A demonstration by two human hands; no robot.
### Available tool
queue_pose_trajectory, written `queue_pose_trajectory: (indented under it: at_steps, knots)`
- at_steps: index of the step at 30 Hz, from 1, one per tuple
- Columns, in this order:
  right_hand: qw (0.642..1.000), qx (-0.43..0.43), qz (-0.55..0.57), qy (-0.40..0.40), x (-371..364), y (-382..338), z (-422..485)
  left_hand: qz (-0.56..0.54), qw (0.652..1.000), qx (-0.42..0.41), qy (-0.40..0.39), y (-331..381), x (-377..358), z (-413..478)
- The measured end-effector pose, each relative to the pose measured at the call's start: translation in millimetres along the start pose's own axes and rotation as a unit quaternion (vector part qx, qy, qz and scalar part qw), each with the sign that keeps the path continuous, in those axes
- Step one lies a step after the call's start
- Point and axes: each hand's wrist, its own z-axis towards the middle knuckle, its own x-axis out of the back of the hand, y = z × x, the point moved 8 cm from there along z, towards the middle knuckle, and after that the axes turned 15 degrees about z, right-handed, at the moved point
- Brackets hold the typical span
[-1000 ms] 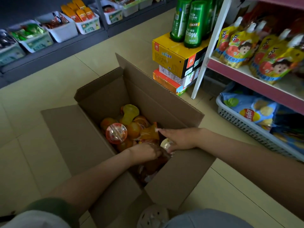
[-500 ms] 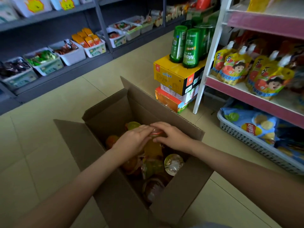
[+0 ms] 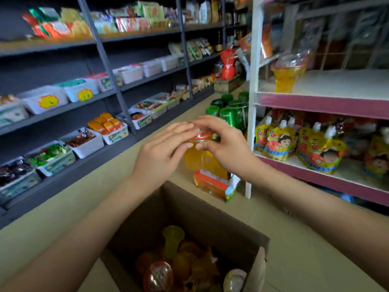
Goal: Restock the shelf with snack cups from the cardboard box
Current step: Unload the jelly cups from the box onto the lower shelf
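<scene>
Head view shows me a shop aisle. The biggest thing I see is the dark shelf wall [image 3: 101, 49] on the left, full of white tubs [image 3: 84, 144] and bright packets. On the right stands the pink shelf [image 3: 315, 103] with white posts. On its top board, near the front post, one shelf cup [image 3: 287, 74] stands upright, with its wide clear end up and its yellow part down. One board lower I see a row of yellow pouches [image 3: 277, 142] with white caps. The floor [image 3: 73, 197] is pale tile.

At the bottom, right in front of me, sits the cardboard box [image 3: 210, 222], open at the top. Inside it lie more box cups [image 3: 157, 278], orange and yellow, tipped every which way. Just past the box, beside the white post, some cartons [image 3: 214, 184] sit on the floor, and green bottles [image 3: 229, 114] show behind the hands.

Both arms reach out above the box. The left hand [image 3: 162, 152] has its fingers laid out straight, and they press on the side of the snack cup [image 3: 200, 137]. The right hand [image 3: 225, 146] curls its fingers over the top with its thumb under, so it grasps the cup. The snack cup is up in the air between the two hands, past the far edge of the box and lower than the board where the other cup stands. I can see its red lid and clear rim; fingers hide the rest
</scene>
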Motion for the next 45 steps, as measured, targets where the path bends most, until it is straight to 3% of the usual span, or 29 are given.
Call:
queue_pose_trajectory:
  at_steps: [7,11,17,24,30,33,38,41,45]
  knots:
    - [0.996,0.041,-0.069,0.039,105,-36,49,-0.025,0.992,-0.019,0.123,35,-19,105]
    - [0.99,0.058,-0.114,0.051,157,-44,69,-0.042,0.993,0.001,0.114,57,-40,154]
    - [0.986,0.049,-0.144,0.074,237,-42,81,-0.035,0.993,-0.04,0.105,98,-76,220]
    - [0.979,0.024,-0.189,0.079,319,-16,66,-0.018,0.992,-0.037,0.118,158,-133,250]
    - [0.962,-0.054,-0.195,0.18,384,43,69,-0.09,0.99,0.107,0.016,178,-198,276]
    - [0.95,-0.069,-0.213,0.216,404,72,85,-0.103,0.975,0.181,-0.075,176,-244,284]
    - [0.933,-0.065,-0.266,0.234,418,107,118,0.011,0.949,0.181,-0.259,185,-304,299]
    - [0.924,-0.067,-0.291,0.24,418,118,130,0.053,0.947,0.201,-0.247,176,-302,307]
    - [0.918,-0.077,-0.292,0.256,420,135,134,-0.027,0.946,0.169,-0.277,187,-304,321]
